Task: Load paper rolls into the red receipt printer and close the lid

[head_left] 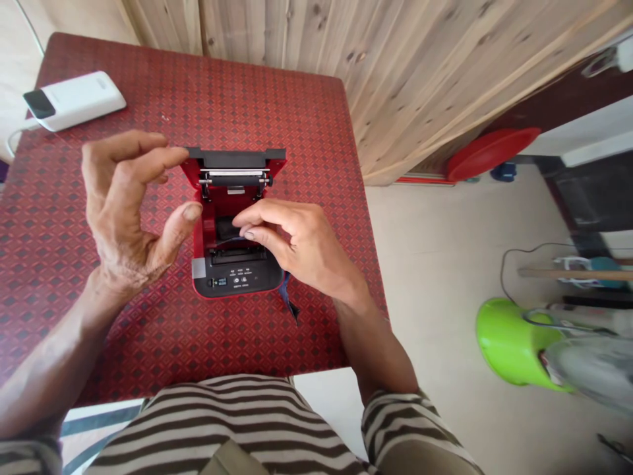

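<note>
A small red and black receipt printer [252, 280] sits on the table with its lid [232, 161] raised, showing a roller and the paper bay. My left hand [133, 204] is at the printer's left, thumb and fingers spread wide; a fingertip reaches the lid's left corner, though contact is unclear. Over the bay, my right hand [297, 244] has thumb and forefinger pinched together. Right at those fingertips lies a dark piece [226, 229] inside the bay; whether they grip it is hard to see. A dark blue strip [288, 297] sticks out beside the printer's right side.
A red patterned tabletop [163, 343] carries the printer and a white power bank [82, 99] with a cable at the far left. Wooden panelling [346, 39] borders the far side. On the floor at right are a green bucket [509, 343] and a red basin [494, 153].
</note>
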A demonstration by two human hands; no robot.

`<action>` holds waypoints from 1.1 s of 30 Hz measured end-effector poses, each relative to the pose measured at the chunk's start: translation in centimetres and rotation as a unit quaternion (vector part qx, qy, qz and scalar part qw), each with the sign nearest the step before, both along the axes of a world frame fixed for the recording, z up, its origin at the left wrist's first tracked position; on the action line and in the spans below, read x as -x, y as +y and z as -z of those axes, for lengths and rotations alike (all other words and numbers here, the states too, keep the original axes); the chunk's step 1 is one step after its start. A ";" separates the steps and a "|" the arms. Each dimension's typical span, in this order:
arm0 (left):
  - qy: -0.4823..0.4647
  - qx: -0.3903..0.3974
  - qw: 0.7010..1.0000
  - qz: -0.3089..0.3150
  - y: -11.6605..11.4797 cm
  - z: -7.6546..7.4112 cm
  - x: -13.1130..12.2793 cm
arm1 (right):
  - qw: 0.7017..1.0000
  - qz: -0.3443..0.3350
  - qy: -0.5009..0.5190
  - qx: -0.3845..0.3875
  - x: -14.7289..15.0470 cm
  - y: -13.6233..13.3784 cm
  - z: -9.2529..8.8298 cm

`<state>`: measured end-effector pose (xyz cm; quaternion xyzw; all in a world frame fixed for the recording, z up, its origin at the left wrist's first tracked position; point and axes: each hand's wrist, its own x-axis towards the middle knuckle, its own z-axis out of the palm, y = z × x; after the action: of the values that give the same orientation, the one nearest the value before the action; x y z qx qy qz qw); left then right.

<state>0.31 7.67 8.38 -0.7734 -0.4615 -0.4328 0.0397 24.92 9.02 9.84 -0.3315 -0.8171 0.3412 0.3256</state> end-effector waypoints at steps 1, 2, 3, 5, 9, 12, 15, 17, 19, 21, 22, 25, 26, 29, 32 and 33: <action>-0.001 0.005 1.000 0.000 0.3 -0.2 -0.1 | 1.000 0.017 0.011 -0.008 -0.1 -0.4 0.0; 0.001 0.010 1.000 0.003 0.5 -0.5 -0.2 | 0.999 0.024 0.018 -0.016 -0.1 -0.8 0.1; 0.006 0.020 1.000 0.007 0.8 -0.6 -0.3 | 0.999 0.022 0.022 -0.024 -0.2 -1.2 0.3; 0.026 0.036 0.999 0.023 1.3 -0.8 -0.5 | 0.999 0.006 0.022 -0.046 -0.2 -2.0 0.8; 0.065 0.077 0.993 0.060 2.3 -0.9 -0.9 | 0.995 0.019 0.007 -0.102 -0.1 -3.6 2.0; 0.070 0.080 0.991 0.080 2.0 -0.9 -0.8 | 0.989 0.045 -0.027 -0.141 0.0 -4.8 2.6; 0.087 0.059 0.989 0.109 0.3 -0.5 -0.5 | 0.980 0.071 -0.058 -0.176 0.0 -5.7 3.0; 0.108 0.053 0.985 0.125 -1.2 0.1 -0.2 | 0.977 0.081 -0.062 -0.189 0.1 -6.1 3.3; 0.130 0.046 0.981 0.135 -2.7 0.9 -0.1 | 0.974 0.094 -0.051 -0.200 0.2 -6.3 3.5; 0.148 0.035 0.978 0.141 -3.7 1.8 -0.1 | 0.972 0.101 -0.036 -0.211 0.2 -6.4 3.7; 0.153 0.030 0.977 0.142 -4.0 2.2 -0.2 | 0.971 0.102 -0.031 -0.213 0.3 -6.4 3.7; 0.149 0.031 0.979 0.133 -4.4 2.9 -0.4 | 0.973 0.103 -0.029 -0.203 0.3 -6.4 3.7; 0.143 0.033 0.981 0.127 -4.4 3.0 -0.5 | 0.974 0.105 -0.030 -0.198 0.3 -6.4 3.7; 0.131 0.042 0.984 0.114 -4.2 3.0 -0.7 | 0.974 0.108 -0.028 -0.195 0.3 -6.4 3.8; 0.129 0.047 0.984 0.113 -4.2 2.8 -0.8 | 0.973 0.107 -0.024 -0.203 0.3 -6.3 3.8; 0.129 0.044 0.984 0.117 -4.2 2.7 -0.8 | 0.972 0.107 -0.025 -0.206 0.3 -6.3 3.8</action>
<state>1.11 3.49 5.67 -0.8724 -0.3776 -0.3102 0.0142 24.62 2.72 6.05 -0.3516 -0.8375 0.1204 0.4006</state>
